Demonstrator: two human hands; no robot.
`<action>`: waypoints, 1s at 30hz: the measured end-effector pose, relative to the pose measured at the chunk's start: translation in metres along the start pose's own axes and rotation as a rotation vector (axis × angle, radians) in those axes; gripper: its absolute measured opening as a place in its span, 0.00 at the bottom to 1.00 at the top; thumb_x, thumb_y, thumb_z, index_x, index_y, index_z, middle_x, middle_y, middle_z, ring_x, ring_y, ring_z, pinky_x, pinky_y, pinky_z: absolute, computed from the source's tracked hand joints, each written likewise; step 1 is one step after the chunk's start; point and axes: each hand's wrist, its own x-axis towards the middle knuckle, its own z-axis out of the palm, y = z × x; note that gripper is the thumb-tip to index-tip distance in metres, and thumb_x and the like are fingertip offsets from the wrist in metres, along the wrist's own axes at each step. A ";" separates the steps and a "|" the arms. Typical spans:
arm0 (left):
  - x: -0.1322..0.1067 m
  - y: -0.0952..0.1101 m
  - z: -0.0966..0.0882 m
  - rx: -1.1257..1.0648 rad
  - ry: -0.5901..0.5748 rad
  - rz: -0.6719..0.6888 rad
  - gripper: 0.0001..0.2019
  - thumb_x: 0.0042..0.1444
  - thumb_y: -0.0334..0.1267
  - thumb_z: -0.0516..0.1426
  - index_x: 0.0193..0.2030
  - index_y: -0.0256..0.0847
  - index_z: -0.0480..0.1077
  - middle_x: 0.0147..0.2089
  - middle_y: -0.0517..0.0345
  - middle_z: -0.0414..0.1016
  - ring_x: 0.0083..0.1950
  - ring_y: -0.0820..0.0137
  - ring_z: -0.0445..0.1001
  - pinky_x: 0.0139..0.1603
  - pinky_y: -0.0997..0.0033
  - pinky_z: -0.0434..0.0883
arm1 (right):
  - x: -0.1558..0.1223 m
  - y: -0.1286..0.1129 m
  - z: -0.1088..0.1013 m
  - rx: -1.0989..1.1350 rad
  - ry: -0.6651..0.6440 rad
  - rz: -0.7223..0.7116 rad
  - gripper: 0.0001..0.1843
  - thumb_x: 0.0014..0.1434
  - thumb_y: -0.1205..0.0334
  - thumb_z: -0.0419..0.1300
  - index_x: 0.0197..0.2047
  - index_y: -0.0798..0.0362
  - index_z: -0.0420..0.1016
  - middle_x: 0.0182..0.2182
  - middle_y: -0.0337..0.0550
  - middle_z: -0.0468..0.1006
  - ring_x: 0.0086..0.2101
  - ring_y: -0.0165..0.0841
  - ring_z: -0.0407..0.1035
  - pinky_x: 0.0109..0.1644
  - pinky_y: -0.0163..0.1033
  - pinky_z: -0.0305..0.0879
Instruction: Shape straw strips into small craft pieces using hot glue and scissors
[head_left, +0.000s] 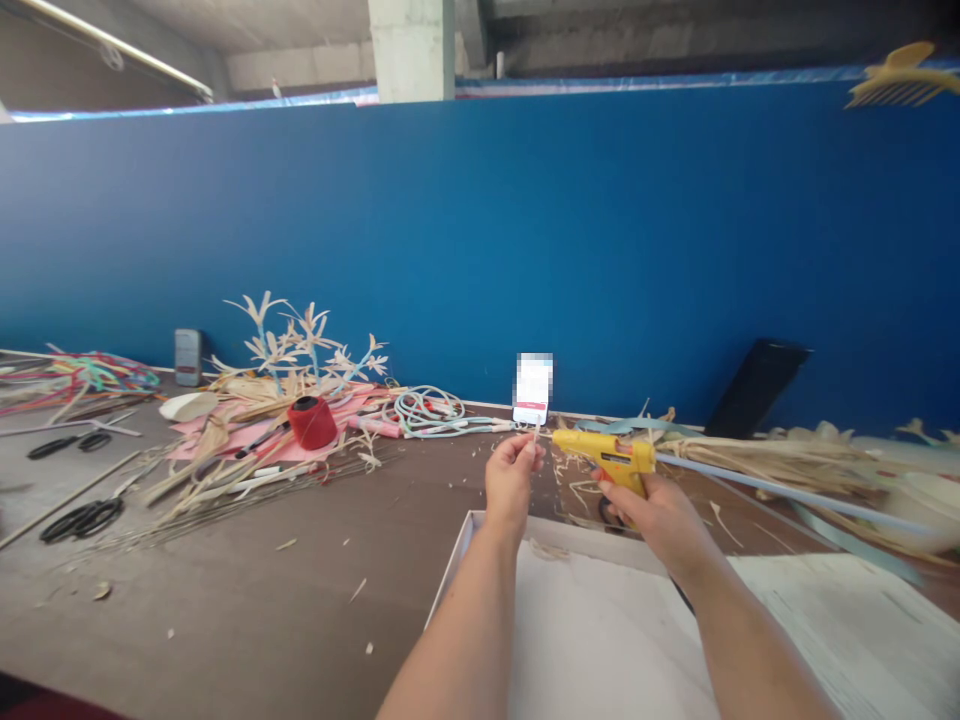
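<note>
My right hand (660,515) is wrapped round the handle of a yellow glue gun (607,455), its nozzle pointing left. A long pale glue stick (787,492) runs out of the gun's back end to the right. Just left of the nozzle, my left hand (514,475) pinches a small thin pale strip (537,432) upright between thumb and fingers. The nozzle tip is close to the strip; whether they touch I cannot tell. Behind the hands a lit phone (532,388) leans against the blue partition.
A white shallow box (600,630) lies under my forearms. Leftward are a red thread spool (312,424), pale flowers (274,345) of dried strips, blue cord (427,410) and black-handled scissors (82,520). To the right are a dark slab (757,388) and bundled dry strips (787,458).
</note>
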 end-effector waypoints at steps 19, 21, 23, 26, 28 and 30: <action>-0.002 0.001 0.001 -0.006 -0.012 0.000 0.14 0.45 0.42 0.61 0.37 0.35 0.73 0.30 0.55 0.74 0.31 0.73 0.71 0.36 0.73 0.67 | -0.004 -0.011 0.001 -0.026 0.032 0.023 0.22 0.50 0.46 0.58 0.39 0.56 0.75 0.23 0.40 0.71 0.26 0.35 0.65 0.28 0.37 0.58; -0.002 0.001 0.001 -0.008 -0.015 0.004 0.14 0.46 0.42 0.61 0.37 0.35 0.73 0.30 0.55 0.74 0.31 0.73 0.71 0.36 0.72 0.67 | -0.004 -0.011 0.001 -0.031 0.031 0.020 0.21 0.50 0.46 0.58 0.39 0.55 0.75 0.22 0.39 0.71 0.26 0.35 0.66 0.28 0.37 0.58; -0.002 0.001 0.001 -0.001 -0.013 0.004 0.14 0.46 0.42 0.61 0.38 0.36 0.73 0.30 0.55 0.74 0.31 0.74 0.71 0.37 0.72 0.67 | -0.004 -0.010 0.000 -0.037 0.028 0.018 0.21 0.51 0.46 0.57 0.39 0.55 0.75 0.23 0.40 0.72 0.26 0.35 0.66 0.28 0.37 0.58; -0.002 0.001 0.001 -0.009 -0.010 0.007 0.14 0.45 0.42 0.61 0.38 0.36 0.73 0.31 0.55 0.75 0.31 0.73 0.71 0.37 0.72 0.67 | -0.003 -0.007 0.000 -0.045 0.032 0.018 0.22 0.51 0.45 0.57 0.39 0.54 0.75 0.23 0.40 0.73 0.26 0.35 0.66 0.28 0.37 0.58; -0.001 0.000 0.000 -0.016 -0.017 0.012 0.14 0.45 0.42 0.61 0.38 0.36 0.74 0.31 0.54 0.75 0.32 0.73 0.71 0.37 0.72 0.67 | -0.002 -0.005 0.000 -0.052 0.038 0.016 0.21 0.50 0.46 0.57 0.39 0.54 0.75 0.23 0.39 0.72 0.25 0.35 0.66 0.28 0.37 0.58; -0.001 -0.001 0.000 -0.019 -0.021 0.016 0.14 0.45 0.42 0.61 0.37 0.36 0.74 0.31 0.54 0.75 0.32 0.73 0.71 0.38 0.72 0.67 | -0.002 -0.004 0.000 -0.064 0.042 0.017 0.21 0.50 0.45 0.57 0.38 0.54 0.75 0.21 0.38 0.71 0.25 0.35 0.65 0.28 0.37 0.58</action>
